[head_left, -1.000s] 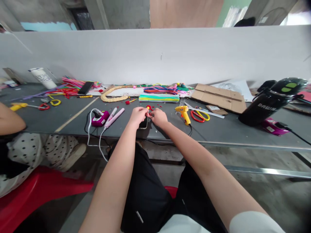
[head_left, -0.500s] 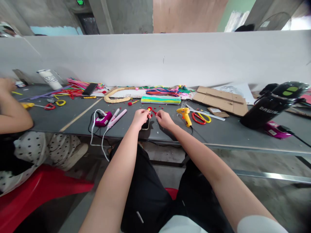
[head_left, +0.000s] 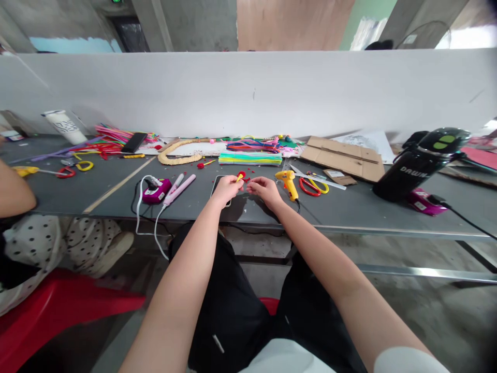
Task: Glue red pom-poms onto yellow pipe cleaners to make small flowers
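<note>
My left hand [head_left: 227,190] is closed in a pinch on a small yellow stem with a fuzzy red head [head_left: 241,175]. Close by on the right, my right hand [head_left: 266,189] has its fingertips pressed together near the red fuzz; what they hold, if anything, is too small to make out. A phone [head_left: 216,182] lies under my left hand, partly covered. Red fuzzy scraps dot the grey table around both hands. Beyond my left hand rests a similar red head on a yellow stem [head_left: 201,166].
Right of my hands lie a yellow glue gun [head_left: 287,182], scissors [head_left: 310,186], cardboard [head_left: 344,156] and a black bottle [head_left: 417,168]. On the left are a purple power block [head_left: 157,191] and a pink straightener [head_left: 179,189]. Pipe cleaners [head_left: 250,158] lie behind. Another person's arm [head_left: 13,189] rests far left.
My right hand's fingers have lifted and straightened somewhat towards the red head. My left hand has shifted slightly, uncovering more of the phone. The whole view has turned a little to the right.
</note>
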`<state>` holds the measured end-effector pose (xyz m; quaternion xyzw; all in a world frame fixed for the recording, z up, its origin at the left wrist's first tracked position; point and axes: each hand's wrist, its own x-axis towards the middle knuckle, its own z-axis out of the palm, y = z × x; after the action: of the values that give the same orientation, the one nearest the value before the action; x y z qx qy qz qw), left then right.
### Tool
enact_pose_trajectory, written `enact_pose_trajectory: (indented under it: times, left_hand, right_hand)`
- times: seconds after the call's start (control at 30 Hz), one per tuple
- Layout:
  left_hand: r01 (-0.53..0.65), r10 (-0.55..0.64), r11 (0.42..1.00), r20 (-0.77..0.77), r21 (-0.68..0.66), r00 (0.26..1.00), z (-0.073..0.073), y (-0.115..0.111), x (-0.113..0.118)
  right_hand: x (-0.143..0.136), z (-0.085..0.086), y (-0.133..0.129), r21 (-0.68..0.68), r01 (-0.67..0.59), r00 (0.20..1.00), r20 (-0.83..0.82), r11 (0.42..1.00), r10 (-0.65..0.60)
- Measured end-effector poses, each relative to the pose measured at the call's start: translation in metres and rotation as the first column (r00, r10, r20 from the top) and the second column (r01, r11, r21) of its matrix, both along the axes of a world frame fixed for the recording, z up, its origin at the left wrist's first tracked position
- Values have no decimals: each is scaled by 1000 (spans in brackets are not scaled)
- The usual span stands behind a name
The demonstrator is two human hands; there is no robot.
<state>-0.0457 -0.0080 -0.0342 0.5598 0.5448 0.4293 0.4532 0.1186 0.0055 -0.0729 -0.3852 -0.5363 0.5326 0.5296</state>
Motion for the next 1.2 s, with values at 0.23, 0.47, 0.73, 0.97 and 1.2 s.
enact_pose_trajectory:
  times: [0.23, 0.47, 0.73, 0.97, 1.2]
  left_hand:
    - [2, 0, 1000, -58, 27, 998, -3, -1, 8]
    - [53, -53, 998, 14, -17, 999, -4, -2, 19]
    - [87, -82, 995, 86, -50, 993, -2, -2, 22]
    - [99, -97, 995, 71, -27, 993, -6, -1, 23]
    - [46, -42, 998, 91, -39, 995, -5, 2, 24]
  right_hand:
    - [3, 3, -1, -58, 30, 992, -117, 998, -37]
    - [3, 3, 0, -102, 11, 983, -179, 995, -29]
    - [5, 6, 0, -149, 9, 968, -249, 989, -46]
    - [4, 7, 2, -179, 18, 963, -262, 984, -65]
    - [4, 4, 1, -144, 22, 971, -232, 989, -56]
